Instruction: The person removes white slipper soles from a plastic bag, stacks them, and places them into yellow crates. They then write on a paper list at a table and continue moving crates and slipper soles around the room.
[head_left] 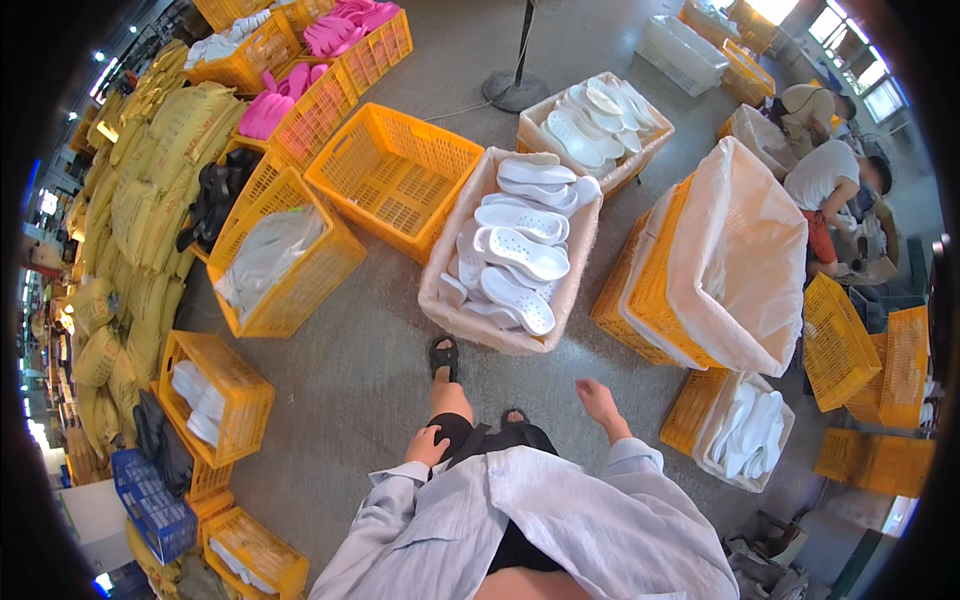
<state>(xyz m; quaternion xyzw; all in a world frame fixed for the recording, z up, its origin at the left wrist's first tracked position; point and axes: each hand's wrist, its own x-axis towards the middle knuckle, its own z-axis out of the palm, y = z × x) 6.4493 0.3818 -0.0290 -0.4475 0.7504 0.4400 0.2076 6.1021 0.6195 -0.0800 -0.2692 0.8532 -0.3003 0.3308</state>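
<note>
Directly ahead of me stands a lined crate [575, 300] heaped with white perforated shoe soles [522, 253]. My left hand [427, 446] rests against the black shorts [455, 432] at my thigh, fingers loosely spread and nothing visible in them. Out to my right, my right hand [598, 402] hangs over the floor, loosely open and holding nothing that I can see. It is nearest to the lined crate, apart from it. One of my feet, in a black sandal [443, 350], is close to that crate's near side.
Beyond is an empty yellow crate [330, 165]; white soles fill another lined crate [655, 150]. Tall stacked crates with a liner [745, 260] stand right. Yellow sacks [180, 150] and crates of pink shoes [268, 112] line the left. Two people [825, 175] work far right.
</note>
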